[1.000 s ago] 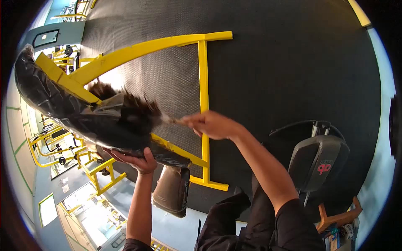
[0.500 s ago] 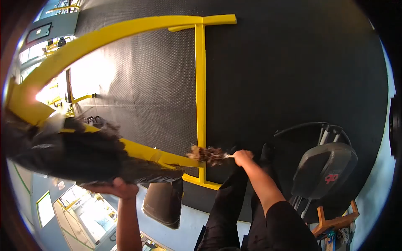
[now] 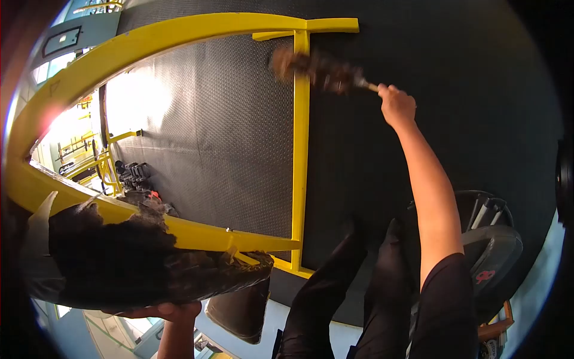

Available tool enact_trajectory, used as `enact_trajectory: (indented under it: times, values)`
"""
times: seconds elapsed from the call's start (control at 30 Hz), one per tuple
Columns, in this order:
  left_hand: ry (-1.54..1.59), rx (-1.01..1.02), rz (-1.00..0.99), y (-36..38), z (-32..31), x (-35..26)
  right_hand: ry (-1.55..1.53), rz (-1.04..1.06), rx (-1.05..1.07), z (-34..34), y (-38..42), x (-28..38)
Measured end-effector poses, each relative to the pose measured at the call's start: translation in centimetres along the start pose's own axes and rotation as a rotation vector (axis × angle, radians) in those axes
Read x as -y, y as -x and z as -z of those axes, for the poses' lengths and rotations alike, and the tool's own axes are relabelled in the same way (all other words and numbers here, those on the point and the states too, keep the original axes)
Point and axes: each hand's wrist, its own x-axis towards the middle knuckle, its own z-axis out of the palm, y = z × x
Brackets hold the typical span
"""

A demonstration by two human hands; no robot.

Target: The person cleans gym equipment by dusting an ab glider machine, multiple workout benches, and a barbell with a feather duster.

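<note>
My right hand (image 3: 397, 105) is closed around the thin handle of a brown feather duster (image 3: 323, 73). The duster's feathers, blurred by motion, overlap the upper part of the yellow metal frame's crossbar (image 3: 301, 149). At the lower left, my left hand (image 3: 174, 311) grips the lower edge of a long black pad (image 3: 119, 263). The pad's cover is torn and ragged, with loose flaps, and it lies along the frame's lower yellow beam. Most of my left fingers are hidden beneath the pad; the thumb side shows.
A dark padded seat (image 3: 239, 308) stands just below the pad's end. To the right is another padded machine (image 3: 490, 263) with a red logo, near a wooden stool (image 3: 496, 329). Black textured matting (image 3: 239, 119) covers the floor. Dark weights (image 3: 134, 175) lie farther off.
My right hand has swung the feather duster up and away, from the crossbar's lower end to its upper end. My left hand stays at the pad, which sits lower in view.
</note>
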Motion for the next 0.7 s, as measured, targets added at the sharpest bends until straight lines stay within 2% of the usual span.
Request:
enact_trajectory:
  times: [0.07,0.2,0.27,0.33,0.5,0.7]
  values:
    - [-0.028,0.004,-0.021,0.2,0.1,0.2,-0.173,-0.278,-0.094,0.7,-2.1,0.3]
    - [-0.079,0.033,-0.072,0.6,0.3,0.6,-0.141,-0.275,0.049,0.2,-2.8,2.7]
    - [-0.1,0.059,-0.082,0.8,0.4,0.8,-0.116,-0.123,-0.059,-1.7,0.2,5.0]
    - [-0.12,0.069,-0.087,1.1,0.5,1.1,-0.177,-0.085,-0.029,-3.1,4.7,7.0]
    - [-0.144,0.078,-0.083,1.3,0.5,2.0,-0.232,-0.065,0.318,-2.8,19.8,10.0]
    - [0.329,0.048,0.069,2.9,-0.8,2.9,-0.23,0.038,0.68,0.2,33.5,13.7]
